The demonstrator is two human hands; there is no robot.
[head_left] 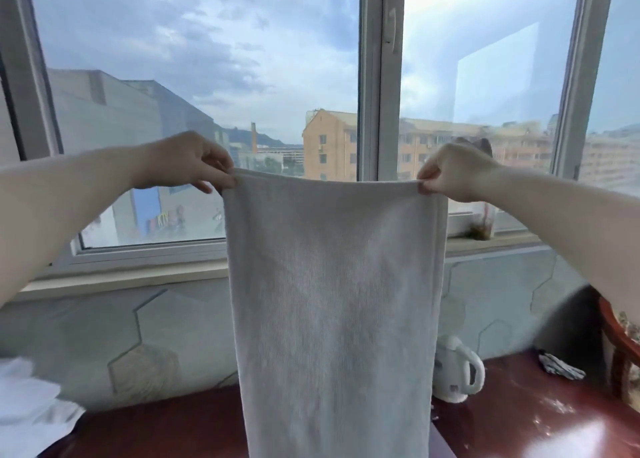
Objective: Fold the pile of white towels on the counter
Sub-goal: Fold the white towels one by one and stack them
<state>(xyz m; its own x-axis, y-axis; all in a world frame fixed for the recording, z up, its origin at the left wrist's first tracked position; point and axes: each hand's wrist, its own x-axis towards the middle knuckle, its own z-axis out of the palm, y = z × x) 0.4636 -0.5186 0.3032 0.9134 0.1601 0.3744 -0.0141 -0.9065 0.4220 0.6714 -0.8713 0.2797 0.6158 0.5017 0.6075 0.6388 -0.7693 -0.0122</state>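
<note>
Both bare forearms reach in from the lower corners, and between them hangs the white ribbed cotton towel [334,301], stretched flat in front of the window. Its top edge is level and its long body drops straight down, past the bottom of the view, so its lower end cannot be seen. At the towel's upper left corner the left hand [187,161] pinches the hem between thumb and curled fingers. At the upper right corner the right hand [455,171] pinches the hem in the same way.

Left of the towel, at the low edge, lies the heap of crumpled white towels [27,409] on the dark red glossy wooden surface [519,419]. Just right of the towel, partly hidden behind it, stands a white plastic electric kettle [457,371] with its handle turned away from the towel. Further right of the towel a small grey crumpled cloth [561,365] rests on the same surface, and beyond it a red wooden chair [620,346] is partly visible. Behind the towel is a large window with a grey-white frame [381,76], showing cloudy sky and buildings.
</note>
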